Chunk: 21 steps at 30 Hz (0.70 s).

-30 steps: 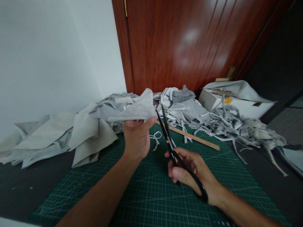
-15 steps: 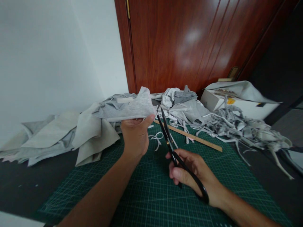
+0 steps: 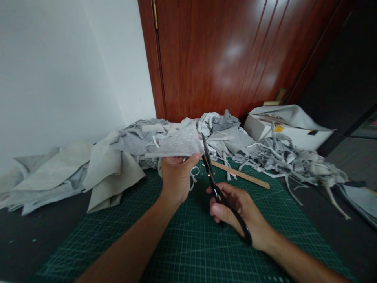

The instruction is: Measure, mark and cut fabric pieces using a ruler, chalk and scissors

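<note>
A light grey piece of fabric [image 3: 179,141] is pinched in my left hand [image 3: 176,179], thumb on top and fingers underneath, held up above the mat. My right hand [image 3: 240,210] grips black-handled scissors [image 3: 214,184] with dark blades pointing up and away from me. The blades are slightly apart, and their tips are close beside the right edge of the fabric. Whether they touch it I cannot tell. Below both hands lies a green cutting mat [image 3: 194,243] with a grid.
A wooden ruler [image 3: 244,176] lies on the mat beyond the scissors. Grey and beige fabric pieces [image 3: 103,169] are heaped on the left, tangled fabric strips [image 3: 294,157] on the right. A white box [image 3: 306,135] stands before the wooden door [image 3: 212,59].
My left hand has moved right and slightly down with the fabric, closer to the scissors. The scissor blades have come nearer together. The camera view has shifted a little.
</note>
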Each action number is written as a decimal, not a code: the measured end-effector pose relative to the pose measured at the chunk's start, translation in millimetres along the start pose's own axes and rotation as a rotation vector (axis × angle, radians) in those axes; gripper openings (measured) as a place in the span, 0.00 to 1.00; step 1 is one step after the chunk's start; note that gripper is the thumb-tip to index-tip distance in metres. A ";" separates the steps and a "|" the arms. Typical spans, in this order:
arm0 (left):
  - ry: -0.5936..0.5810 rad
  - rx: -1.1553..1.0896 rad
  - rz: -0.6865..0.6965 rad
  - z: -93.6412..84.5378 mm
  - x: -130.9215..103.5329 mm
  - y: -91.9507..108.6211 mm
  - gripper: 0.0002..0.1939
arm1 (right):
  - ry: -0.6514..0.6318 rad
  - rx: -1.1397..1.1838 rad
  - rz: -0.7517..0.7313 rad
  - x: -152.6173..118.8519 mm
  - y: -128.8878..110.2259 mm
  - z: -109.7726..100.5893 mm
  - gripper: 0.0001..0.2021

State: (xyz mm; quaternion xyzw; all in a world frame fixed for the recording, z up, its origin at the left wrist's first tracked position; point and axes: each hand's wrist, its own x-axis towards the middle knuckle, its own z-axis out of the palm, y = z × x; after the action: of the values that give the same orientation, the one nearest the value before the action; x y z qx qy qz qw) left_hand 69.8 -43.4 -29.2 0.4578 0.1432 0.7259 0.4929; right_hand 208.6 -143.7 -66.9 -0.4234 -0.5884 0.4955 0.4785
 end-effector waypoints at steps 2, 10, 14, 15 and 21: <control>0.001 0.026 -0.004 -0.4 -0.8 -0.3 0.25 | 0.019 -0.005 -0.001 0.2 -0.8 0.6 0.25; 0.028 0.086 0.022 -0.3 -3.7 -2.6 0.27 | 0.046 -0.015 0.012 0.2 0.1 -0.4 0.26; 0.030 0.111 0.040 -1.4 -5.7 -5.3 0.22 | 0.065 -0.026 -0.005 0.4 1.6 -1.6 0.25; 0.037 0.121 0.039 -1.6 -6.1 -5.7 0.20 | 0.067 -0.028 -0.008 0.4 1.8 -1.7 0.25; 0.058 0.197 -0.008 -6.3 -6.9 -6.7 0.13 | 0.062 -0.039 0.006 0.2 1.6 -1.5 0.24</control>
State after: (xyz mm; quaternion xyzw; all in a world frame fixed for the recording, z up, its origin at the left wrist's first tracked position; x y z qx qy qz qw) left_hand 69.3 -44.6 -40.6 0.4821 0.2299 0.7194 0.4440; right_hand 210.1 -143.0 -68.4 -0.4496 -0.5817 0.4718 0.4866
